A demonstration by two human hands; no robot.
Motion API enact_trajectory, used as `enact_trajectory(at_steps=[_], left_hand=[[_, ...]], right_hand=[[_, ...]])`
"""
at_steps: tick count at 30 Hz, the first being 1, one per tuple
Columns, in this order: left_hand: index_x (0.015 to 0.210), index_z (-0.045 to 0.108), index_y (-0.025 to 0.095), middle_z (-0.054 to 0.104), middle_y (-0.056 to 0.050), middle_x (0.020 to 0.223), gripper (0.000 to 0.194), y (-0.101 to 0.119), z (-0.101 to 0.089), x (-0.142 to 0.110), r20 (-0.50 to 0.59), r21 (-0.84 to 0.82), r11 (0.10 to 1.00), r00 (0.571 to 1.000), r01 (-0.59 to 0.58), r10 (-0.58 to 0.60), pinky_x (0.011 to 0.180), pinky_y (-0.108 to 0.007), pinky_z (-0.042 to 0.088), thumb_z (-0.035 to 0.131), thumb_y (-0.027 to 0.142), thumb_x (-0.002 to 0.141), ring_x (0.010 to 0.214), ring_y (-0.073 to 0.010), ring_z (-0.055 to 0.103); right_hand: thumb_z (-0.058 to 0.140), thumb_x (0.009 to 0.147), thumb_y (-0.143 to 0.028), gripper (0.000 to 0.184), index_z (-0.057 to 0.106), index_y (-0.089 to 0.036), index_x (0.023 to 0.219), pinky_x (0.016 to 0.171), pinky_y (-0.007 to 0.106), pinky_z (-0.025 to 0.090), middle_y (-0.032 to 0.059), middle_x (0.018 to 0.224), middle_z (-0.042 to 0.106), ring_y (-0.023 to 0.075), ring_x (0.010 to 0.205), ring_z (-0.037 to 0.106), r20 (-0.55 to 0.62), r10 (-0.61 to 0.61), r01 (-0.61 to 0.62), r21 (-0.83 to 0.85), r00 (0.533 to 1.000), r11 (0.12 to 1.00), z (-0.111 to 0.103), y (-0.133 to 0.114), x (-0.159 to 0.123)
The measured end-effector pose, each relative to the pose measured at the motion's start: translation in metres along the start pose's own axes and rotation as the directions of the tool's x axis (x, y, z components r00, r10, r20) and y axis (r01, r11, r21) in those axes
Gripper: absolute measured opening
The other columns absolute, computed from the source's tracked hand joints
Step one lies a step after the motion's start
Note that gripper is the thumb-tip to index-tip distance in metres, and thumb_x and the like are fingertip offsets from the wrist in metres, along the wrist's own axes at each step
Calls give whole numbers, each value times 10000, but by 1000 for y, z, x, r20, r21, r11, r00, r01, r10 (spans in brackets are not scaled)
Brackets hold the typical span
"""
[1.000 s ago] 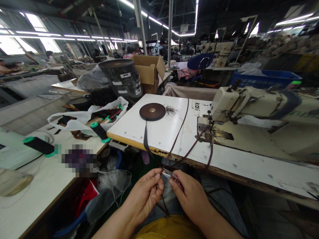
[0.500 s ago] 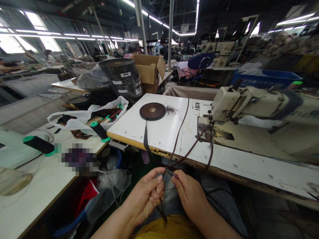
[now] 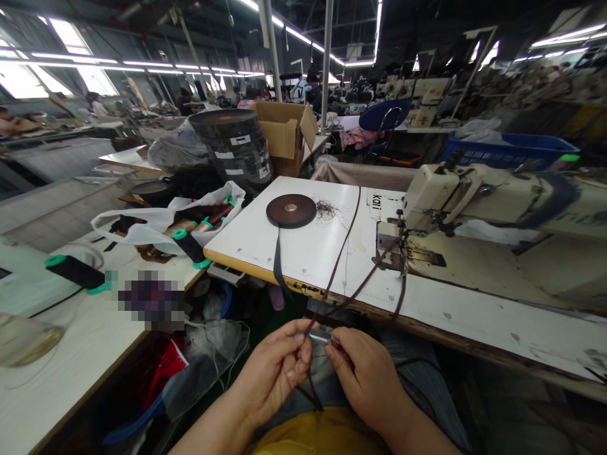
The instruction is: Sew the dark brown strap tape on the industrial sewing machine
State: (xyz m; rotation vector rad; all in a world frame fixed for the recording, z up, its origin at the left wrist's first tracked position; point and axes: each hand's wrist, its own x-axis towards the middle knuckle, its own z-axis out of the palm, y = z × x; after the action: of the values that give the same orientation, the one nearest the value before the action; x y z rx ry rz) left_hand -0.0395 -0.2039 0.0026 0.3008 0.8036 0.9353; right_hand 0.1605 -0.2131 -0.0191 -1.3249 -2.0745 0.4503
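Observation:
My left hand is closed on a thin dark-brown cord, pinching it between thumb and fingers in front of the table edge. Lengths of this cord run up across the table, and one strand reaches the sewing machine near its needle. In my right hand is a small tool with a shiny metal blade; its dark handle is mostly covered by my fingers. The blade points left and meets the left fingertips at the cord. Whether it touches the cord I cannot tell.
On the white sewing table lie a roll of dark tape, its tail hanging over the edge, and a tangle of thread. A side table at left holds thread cones and a white plastic bag.
My right hand has shifted slightly right and down, apart from the left fingers. More of the shiny blade shows between the hands. The left hand keeps its pinch on the cord.

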Motion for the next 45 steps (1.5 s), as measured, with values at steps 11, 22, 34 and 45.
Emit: enact_trajectory(at_steps=[11, 22, 34, 45], left_hand=[[1124, 726, 115, 619, -3, 628, 374, -7, 0, -1, 25, 107, 994, 1000, 10, -13, 454, -153, 245, 849, 245, 795, 471, -46, 445], [1050, 745, 85, 674, -50, 685, 414, -4, -3, 0, 4, 116, 993, 1000, 26, -26, 482, -158, 348, 885, 387, 803, 531, -81, 564], [1024, 616, 170, 712, -27, 723, 538, -11, -3, 3, 26, 419, 899, 991, -129, 131, 471, -181, 360, 884, 550, 754, 551, -124, 636], [1016, 591, 170, 716, -18, 718, 486, -11, -4, 3, 66, 465, 874, 990, -138, 121, 457, -175, 361, 842, 525, 801, 532, -117, 639]], right_hand=[[405, 1112, -356, 304, 619, -221, 944, 729, 329, 441, 43, 870, 738, 211, 805, 679, 33, -45, 46, -31, 998, 998, 2, 0, 2], [452, 1080, -475, 309, 630, -245, 976, 699, 301, 461, 9, 811, 677, 190, 761, 653, -31, 274, -253, 297, 961, 921, -5, 4, 1], [461, 1054, -453, 336, 607, -228, 852, 657, 321, 365, 33, 761, 679, 214, 730, 624, 163, 202, -214, 61, 966, 975, -6, -2, 2], [440, 1090, -336, 337, 578, -222, 804, 661, 302, 352, 15, 730, 671, 174, 681, 611, 0, 23, -23, -36, 1000, 999, -3, 2, 0]])
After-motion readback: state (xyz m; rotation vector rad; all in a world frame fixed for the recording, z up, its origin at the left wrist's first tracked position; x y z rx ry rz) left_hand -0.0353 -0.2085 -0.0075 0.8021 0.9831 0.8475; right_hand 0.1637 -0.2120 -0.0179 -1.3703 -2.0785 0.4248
